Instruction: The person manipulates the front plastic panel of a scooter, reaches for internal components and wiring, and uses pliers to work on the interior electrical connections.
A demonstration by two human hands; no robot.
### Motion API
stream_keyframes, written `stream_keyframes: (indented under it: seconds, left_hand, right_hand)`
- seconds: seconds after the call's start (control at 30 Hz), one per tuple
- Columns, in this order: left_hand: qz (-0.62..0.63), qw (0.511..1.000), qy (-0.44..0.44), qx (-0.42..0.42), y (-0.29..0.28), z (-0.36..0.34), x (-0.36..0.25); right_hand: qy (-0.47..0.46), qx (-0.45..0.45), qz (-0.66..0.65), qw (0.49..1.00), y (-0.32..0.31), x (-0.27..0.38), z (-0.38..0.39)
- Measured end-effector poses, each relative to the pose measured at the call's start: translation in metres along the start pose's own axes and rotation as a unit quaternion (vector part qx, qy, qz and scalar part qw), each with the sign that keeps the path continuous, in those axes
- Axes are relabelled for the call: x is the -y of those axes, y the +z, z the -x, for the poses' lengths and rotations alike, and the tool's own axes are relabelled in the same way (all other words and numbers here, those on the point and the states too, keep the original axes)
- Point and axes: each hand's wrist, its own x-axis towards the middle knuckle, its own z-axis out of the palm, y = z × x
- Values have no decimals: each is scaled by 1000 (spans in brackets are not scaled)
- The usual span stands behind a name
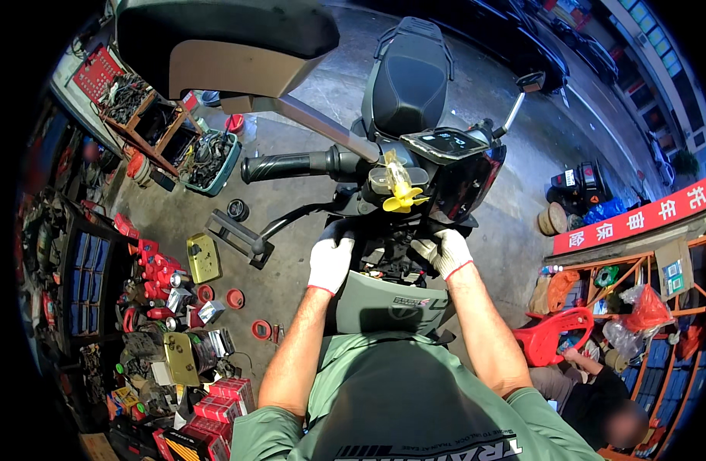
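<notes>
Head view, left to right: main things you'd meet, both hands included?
Red board → teal bin → left hand → right hand → red chair → red bag

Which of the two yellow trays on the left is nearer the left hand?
The upper tray, on the floor toward the left hand; the lower tray is farther off, among clutter near the red boxes.
</notes>
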Motion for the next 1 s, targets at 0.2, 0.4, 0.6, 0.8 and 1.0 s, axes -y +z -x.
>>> stream_keyframes:
  seconds: [0.2, 0.4, 0.6, 0.8, 1.0]
  left_hand:
    - [77, 997, -9, -23, -2, 7, 14]
    - [147, 984, -93, -39, -7, 24, 27]
    - [28, 992, -30, -120, -6, 36, 24]
    - [11, 996, -13, -92, -19, 34, 16]
    - [-4, 994, 34, -103, -18, 28, 23]
  right_hand:
    - [-25, -82, 35, 996, -5, -6, -7]
    - [41, -88, 109, 989, -26, -2, -4]
    - [6, 11, 146, 989, -21, -1, 32]
    - [23, 63, 210, 976, -34, -1, 37]
    - [24, 82, 160, 983, -20, 5, 49]
